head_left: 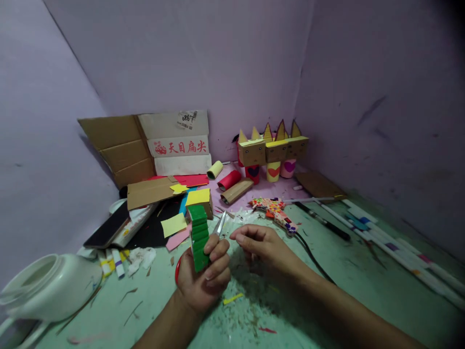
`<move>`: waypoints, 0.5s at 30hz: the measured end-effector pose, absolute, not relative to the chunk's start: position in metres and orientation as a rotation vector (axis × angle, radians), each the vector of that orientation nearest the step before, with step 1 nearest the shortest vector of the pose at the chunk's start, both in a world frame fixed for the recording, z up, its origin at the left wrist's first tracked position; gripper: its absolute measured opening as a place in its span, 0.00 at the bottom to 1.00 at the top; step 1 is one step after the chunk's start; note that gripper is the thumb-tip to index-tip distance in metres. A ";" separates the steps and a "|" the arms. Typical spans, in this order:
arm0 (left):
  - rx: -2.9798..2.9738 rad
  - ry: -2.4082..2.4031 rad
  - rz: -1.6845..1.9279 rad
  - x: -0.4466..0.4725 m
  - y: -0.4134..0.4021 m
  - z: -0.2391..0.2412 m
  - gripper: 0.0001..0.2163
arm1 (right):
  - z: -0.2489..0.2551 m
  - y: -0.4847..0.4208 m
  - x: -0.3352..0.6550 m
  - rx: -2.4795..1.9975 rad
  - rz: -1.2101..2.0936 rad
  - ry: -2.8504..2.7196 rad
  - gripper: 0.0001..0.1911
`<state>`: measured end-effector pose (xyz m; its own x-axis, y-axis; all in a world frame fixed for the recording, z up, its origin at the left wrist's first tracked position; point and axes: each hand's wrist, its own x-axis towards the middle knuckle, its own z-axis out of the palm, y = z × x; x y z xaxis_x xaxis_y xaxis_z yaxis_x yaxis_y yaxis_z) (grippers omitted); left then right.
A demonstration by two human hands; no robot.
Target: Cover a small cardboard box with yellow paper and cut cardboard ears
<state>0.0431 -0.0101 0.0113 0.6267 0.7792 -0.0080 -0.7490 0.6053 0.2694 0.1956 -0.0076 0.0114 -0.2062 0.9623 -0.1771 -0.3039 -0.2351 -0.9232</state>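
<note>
A folded-looking green corrugated paper strip [199,238] stands upright in my left hand [207,278], pressed between thumb and fingers. The same hand also holds a pair of scissors [220,225]; their blades point up past my fingers and a red handle loop shows at the palm's left side. Just to the right, my right hand [259,241] is closed with thumb and forefinger pinched together, close to the left hand's fingertips but apart from them. Whatever is in that pinch, if anything, is too small to make out.
Behind stand several cardboard-headed paper figures [278,151], with paper tubes [237,191] beside them. A patterned glue gun [272,209] lies right of centre, its cord running forward. A yellow-topped cardboard box [199,197], white teapot [54,281] and markers [118,263] are left.
</note>
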 end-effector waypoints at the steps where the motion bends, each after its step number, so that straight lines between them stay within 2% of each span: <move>1: 0.222 0.121 0.888 0.044 -0.011 0.011 0.08 | 0.010 -0.007 0.196 -1.002 1.619 -0.989 0.16; 15: 0.220 0.241 0.858 0.046 -0.010 0.012 0.08 | 0.016 -0.011 0.196 -1.019 1.458 -1.126 0.08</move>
